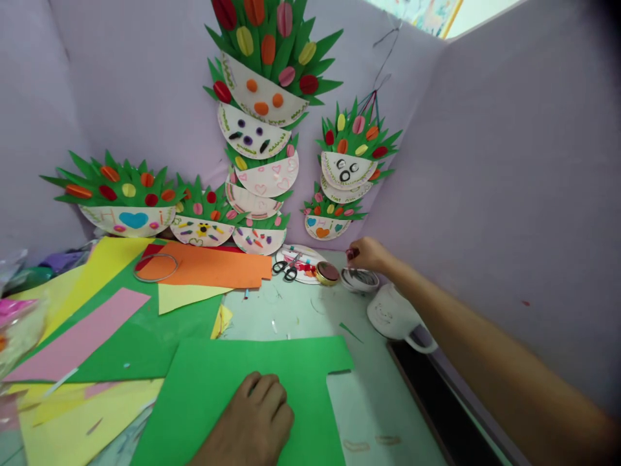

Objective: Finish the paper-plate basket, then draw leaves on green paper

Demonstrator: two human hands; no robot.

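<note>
My left hand (259, 414) rests with curled fingers on a large green sheet (194, 388) at the front of the table; whether anything is under the fingers is hidden. My right hand (366, 254) is stretched far forward, its fingers closed on a small dark red object (351, 254). Just below that hand stands a small white bowl (359, 279) with dark contents. Left of the bowl is a round gold-rimmed tin (327, 272). Black-handled scissors (286, 267) lie on a white plate (305, 275) further left.
A white mug (392, 314) stands under my right forearm, near a long dark board (436, 401). Orange (208, 265), pink (82, 333) and yellow sheets overlap on the left, with a metal ring (156, 267) on top. Paper flower baskets (266, 90) decorate the back wall.
</note>
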